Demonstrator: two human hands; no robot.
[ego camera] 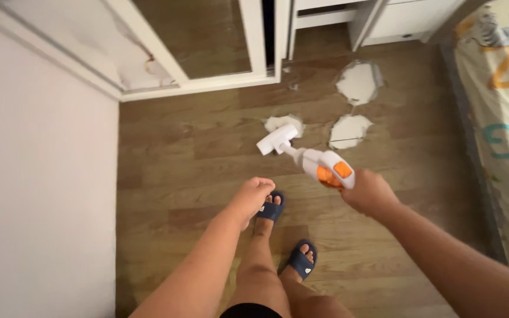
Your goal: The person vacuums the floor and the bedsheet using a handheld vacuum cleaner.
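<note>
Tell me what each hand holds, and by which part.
Right hand grips the white-and-orange stick vacuum by its rear handle; left hand holds nothing.

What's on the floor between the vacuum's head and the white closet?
In the head view, only bare wood floor lies between the vacuum head and the closet; worn patches sit rightward.

White-orange vacuum [319, 165] (navy slippers [271, 209])
</note>
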